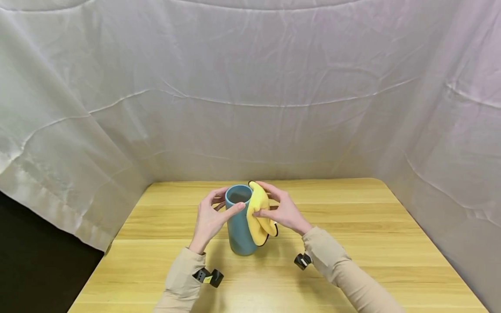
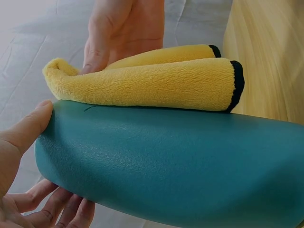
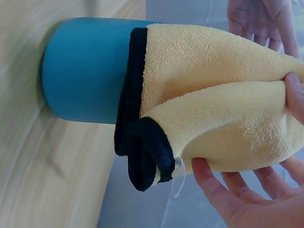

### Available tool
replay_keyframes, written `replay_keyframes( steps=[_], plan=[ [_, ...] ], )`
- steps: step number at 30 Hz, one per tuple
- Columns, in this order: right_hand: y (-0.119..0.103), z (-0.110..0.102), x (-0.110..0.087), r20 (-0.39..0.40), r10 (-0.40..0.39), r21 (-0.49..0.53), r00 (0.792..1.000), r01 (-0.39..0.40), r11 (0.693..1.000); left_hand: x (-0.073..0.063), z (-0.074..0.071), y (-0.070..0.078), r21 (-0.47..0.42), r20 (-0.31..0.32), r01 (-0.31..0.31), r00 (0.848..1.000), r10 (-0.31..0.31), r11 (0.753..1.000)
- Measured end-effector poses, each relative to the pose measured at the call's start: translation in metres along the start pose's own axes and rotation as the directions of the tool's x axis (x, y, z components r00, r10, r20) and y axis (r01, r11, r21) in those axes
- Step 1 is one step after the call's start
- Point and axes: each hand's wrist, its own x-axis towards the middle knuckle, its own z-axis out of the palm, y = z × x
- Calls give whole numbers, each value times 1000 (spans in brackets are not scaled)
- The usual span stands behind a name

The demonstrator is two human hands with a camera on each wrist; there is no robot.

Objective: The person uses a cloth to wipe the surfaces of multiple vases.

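A tall blue-green vase [image 1: 239, 232] stands upright on the table, its round mouth facing up. My left hand [image 1: 211, 216] grips it near the rim, thumb at the front and the other fingers round the far side. A yellow towel with black edging [image 1: 258, 213] hangs folded against the vase's right side. My right hand [image 1: 283, 209] pinches the towel between thumb and fingers near the top. In the left wrist view the towel [image 2: 156, 85] lies along the vase wall [image 2: 166, 147]. The right wrist view shows a small clear tag loop [image 3: 179, 183] at the towel's edging.
The light wooden table [image 1: 164, 261] has its far edge close to a grey fabric curtain [image 1: 254, 130]. Curtain also hangs along both sides. Black wrist cameras [image 1: 209, 277] are strapped over the beige sleeves [image 1: 332, 256]. A dark area [image 1: 35, 261] lies beyond the table's left side.
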Motion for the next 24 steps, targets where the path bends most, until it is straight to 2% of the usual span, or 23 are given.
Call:
replay_keyframes(
  steps=[9, 17, 24],
  plan=[
    [14, 1, -6, 17, 34, 7, 999, -34, 999, 1, 1, 0, -12, -1, -2, 1000, 2, 1000],
    [38, 6, -17, 4, 7, 12, 1000, -7, 1000, 1, 2, -1, -13, -2, 5, 1000, -5, 1000],
    [56, 12, -28, 6, 44, 1, 999, -44, 999, 0, 2, 0, -14, 1, 9, 1000, -9, 1000]
  ],
)
